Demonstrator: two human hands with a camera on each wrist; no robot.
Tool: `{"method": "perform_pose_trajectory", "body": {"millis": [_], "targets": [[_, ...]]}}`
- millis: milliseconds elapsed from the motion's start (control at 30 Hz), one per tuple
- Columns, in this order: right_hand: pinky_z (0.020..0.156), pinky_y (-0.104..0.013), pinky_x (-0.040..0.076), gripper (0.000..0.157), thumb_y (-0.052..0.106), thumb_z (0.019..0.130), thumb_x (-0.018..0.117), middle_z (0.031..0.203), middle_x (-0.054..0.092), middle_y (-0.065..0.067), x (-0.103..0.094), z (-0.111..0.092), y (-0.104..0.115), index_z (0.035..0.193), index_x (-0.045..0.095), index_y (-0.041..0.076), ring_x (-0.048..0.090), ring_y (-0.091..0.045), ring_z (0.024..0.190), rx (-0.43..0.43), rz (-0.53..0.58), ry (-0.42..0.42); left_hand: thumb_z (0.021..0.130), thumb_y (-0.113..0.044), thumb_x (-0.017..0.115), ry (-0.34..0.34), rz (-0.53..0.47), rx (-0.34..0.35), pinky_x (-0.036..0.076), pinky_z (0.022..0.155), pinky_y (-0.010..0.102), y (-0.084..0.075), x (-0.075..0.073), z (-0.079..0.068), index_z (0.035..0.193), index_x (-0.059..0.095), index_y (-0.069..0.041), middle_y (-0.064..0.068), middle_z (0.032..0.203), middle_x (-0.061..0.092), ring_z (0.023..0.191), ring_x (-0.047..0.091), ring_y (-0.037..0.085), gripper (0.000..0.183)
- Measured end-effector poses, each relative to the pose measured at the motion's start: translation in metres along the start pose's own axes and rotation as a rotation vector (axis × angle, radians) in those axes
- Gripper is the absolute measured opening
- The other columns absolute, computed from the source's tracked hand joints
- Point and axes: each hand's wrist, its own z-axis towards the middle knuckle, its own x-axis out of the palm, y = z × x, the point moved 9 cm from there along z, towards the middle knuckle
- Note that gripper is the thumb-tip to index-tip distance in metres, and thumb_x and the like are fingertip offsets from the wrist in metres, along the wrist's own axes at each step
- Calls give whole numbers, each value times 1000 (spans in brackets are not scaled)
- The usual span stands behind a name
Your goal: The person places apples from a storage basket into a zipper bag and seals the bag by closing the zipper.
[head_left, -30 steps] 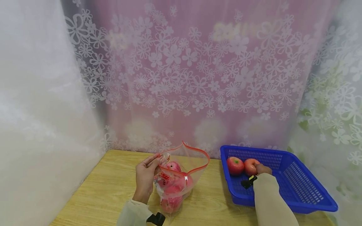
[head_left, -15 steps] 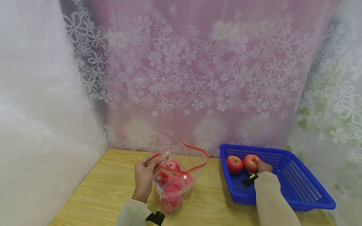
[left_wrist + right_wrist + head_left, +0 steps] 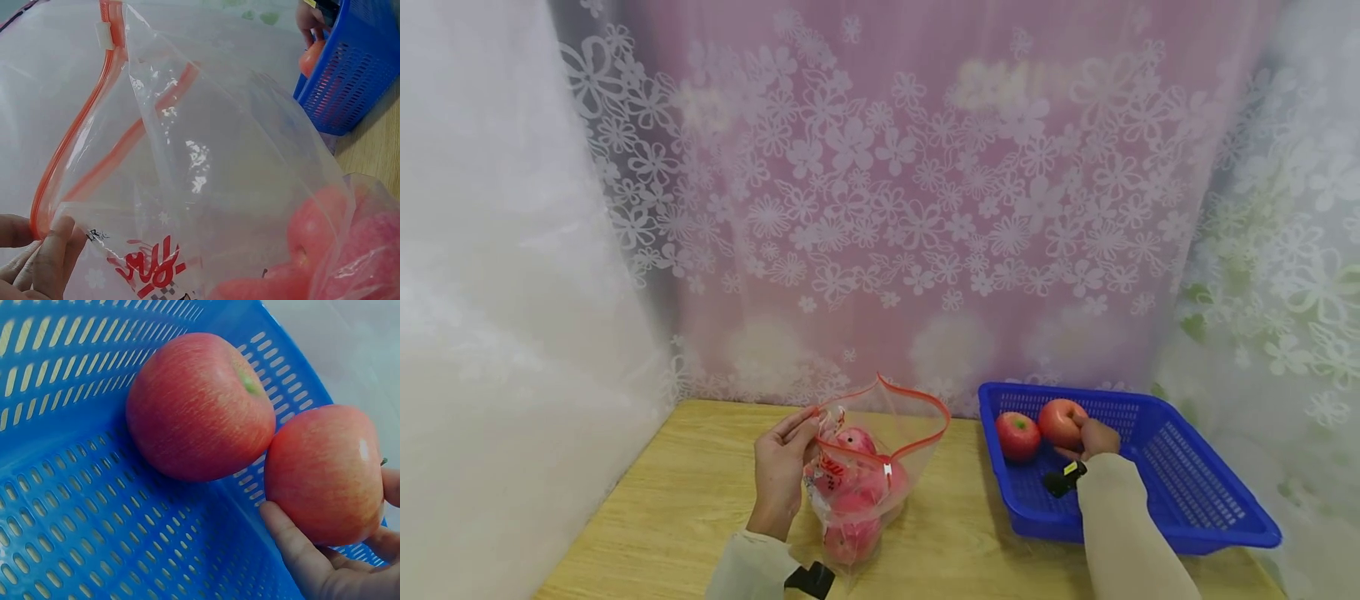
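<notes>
My left hand [image 3: 781, 467] pinches the left edge of a clear zip bag [image 3: 206, 162] with an orange-red zip strip and red print. The bag's mouth gapes wide, and several red apples [image 3: 852, 533] lie in its lower part. Over the blue basket [image 3: 44, 456], my right hand [image 3: 1099, 437] grips an apple [image 3: 328, 475], fingers and thumb around its sides. A second apple [image 3: 200, 406] rests in the basket's back left corner, right beside the held one. In the left wrist view the right hand and its apple show partly behind the basket wall.
The basket stands on the right of the wooden table [image 3: 655, 492], with the bag to its left. A white slider [image 3: 887, 471] sits on the zip strip. Flower-patterned curtains [image 3: 880, 208] hang close behind and on both sides.
My right hand has raised its apple slightly from the basket floor, up toward the back rim. The left hand keeps its pinch on the bag; the whole view has shifted a little.
</notes>
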Motion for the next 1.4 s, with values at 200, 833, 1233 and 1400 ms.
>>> {"method": "perform_pose_trajectory", "body": {"millis": [200, 833, 1233, 1400], "targets": [[78, -43, 56, 67, 21, 99, 46, 157, 13, -19, 5, -7, 7, 154, 12, 1, 25, -37, 140, -18, -11, 27, 95, -6, 60, 4, 0, 13, 54, 61, 18, -2, 1, 0, 123, 60, 10, 7, 98, 72, 72, 64, 4, 33], [85, -41, 53, 67, 27, 100, 50, 144, 29, -12, 19, -40, 27, 155, 16, 7, 64, -12, 76, -56, -6, 216, 95, -5, 60, 13, -17, 12, 55, 65, 18, -2, 2, -2, 123, 59, 11, 6, 98, 72, 78, 67, 5, 33], [87, -42, 52, 66, 28, 102, 47, 151, 21, -15, 30, -61, 39, 154, 14, 6, 62, -10, 80, -107, -32, 280, 96, -6, 59, 17, -5, 9, 55, 65, 19, -2, 3, -2, 124, 59, 11, 8, 99, 72, 75, 66, 5, 32], [90, -44, 50, 66, 26, 103, 43, 151, 18, -19, 36, -77, 49, 154, 9, 2, 63, -10, 84, -139, -36, 341, 95, -6, 59, 17, -19, 0, 54, 63, 18, -1, 3, -3, 124, 59, 11, 5, 96, 73, 73, 66, 4, 33]]}}
